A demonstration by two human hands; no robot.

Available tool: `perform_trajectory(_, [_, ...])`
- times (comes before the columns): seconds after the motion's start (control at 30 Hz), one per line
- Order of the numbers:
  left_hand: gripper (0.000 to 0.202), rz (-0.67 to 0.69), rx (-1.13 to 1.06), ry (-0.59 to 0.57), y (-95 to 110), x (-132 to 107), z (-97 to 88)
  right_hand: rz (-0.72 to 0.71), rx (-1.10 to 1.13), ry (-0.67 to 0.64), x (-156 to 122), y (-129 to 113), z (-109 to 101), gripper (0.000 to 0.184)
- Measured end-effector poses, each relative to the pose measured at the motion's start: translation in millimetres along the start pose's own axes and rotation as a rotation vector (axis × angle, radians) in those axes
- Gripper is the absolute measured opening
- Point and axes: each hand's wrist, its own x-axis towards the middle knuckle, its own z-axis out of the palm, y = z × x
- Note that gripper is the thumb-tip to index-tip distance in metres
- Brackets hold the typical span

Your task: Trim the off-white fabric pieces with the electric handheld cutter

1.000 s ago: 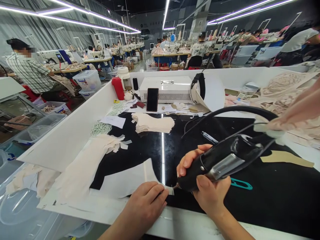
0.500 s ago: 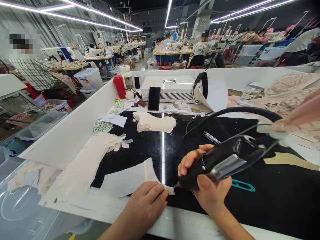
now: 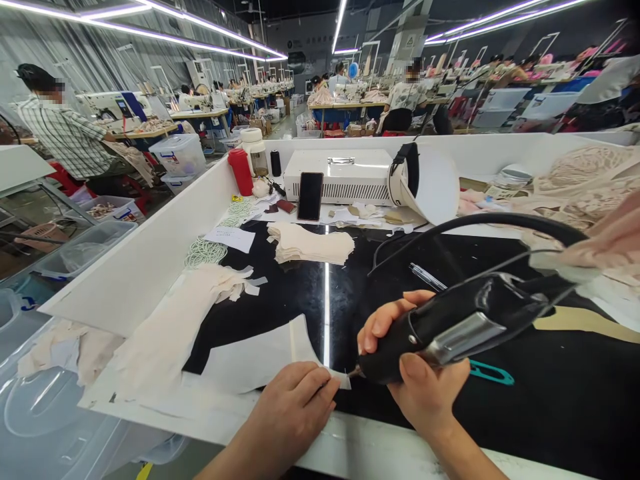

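Note:
My right hand (image 3: 425,387) is wrapped around a black corded handheld tool (image 3: 400,347) with a metal lever on its side. Its thin metal tip meets, or nearly meets, the narrow end of a flat white fabric piece (image 3: 250,363); exact contact is too small to tell. That piece lies on the black work surface (image 3: 350,280), with a cream strip across it. With fingers pressed together, my left hand (image 3: 290,407) holds the fabric's narrow end, just left of the tip. A teal slotted tool (image 3: 493,373) lies partly hidden behind my right hand.
Stacked cream fabric pieces (image 3: 313,244) lie beyond the hands, and a larger cream fabric pile (image 3: 165,333) is at left. A phone (image 3: 310,197) leans on a white vented box (image 3: 340,175). The tool's black cable (image 3: 480,219) arches right. A pen (image 3: 425,277) lies nearby.
The tool's rear end has swung slightly to the right, along with the cable and hanging cloth there. My left hand and the fabric piece stay nearly in place.

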Motion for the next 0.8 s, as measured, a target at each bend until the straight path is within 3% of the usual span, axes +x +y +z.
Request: perform_trajectory(0.8, [0.028,-0.01,0.0,-0.002,2.2,1.5,-1.5,0.001,-0.027,0.003,-3.0,-3.8,-2.3,0.039])
